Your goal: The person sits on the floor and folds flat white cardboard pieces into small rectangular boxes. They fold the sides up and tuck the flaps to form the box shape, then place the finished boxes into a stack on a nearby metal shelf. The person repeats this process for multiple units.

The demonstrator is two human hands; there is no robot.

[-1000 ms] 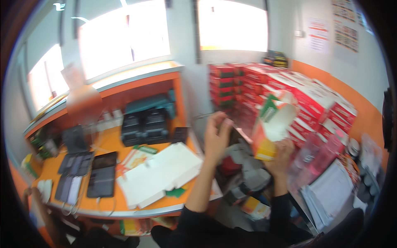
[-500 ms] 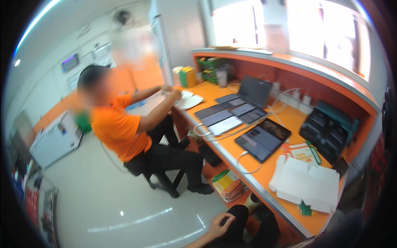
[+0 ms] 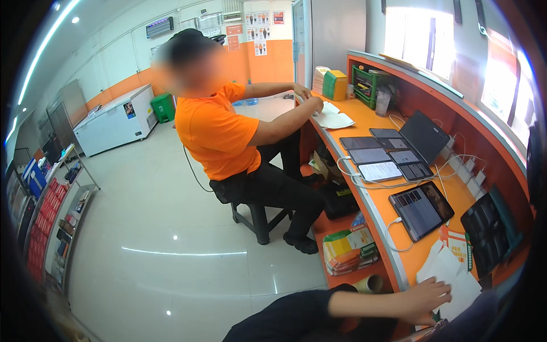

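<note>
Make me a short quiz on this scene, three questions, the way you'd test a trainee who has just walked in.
1. Multiple choice: what lies under the fingers of the camera wearer's left hand?
A) the tablet
B) the white card
C) the plastic cup

2. True or false: the person in the orange shirt is standing.

3. Fill in the colour: beside the white chest freezer is a ____ bin.

Key:
1. B, the white card.
2. False; that person is sitting on a stool.
3. Green.
</note>
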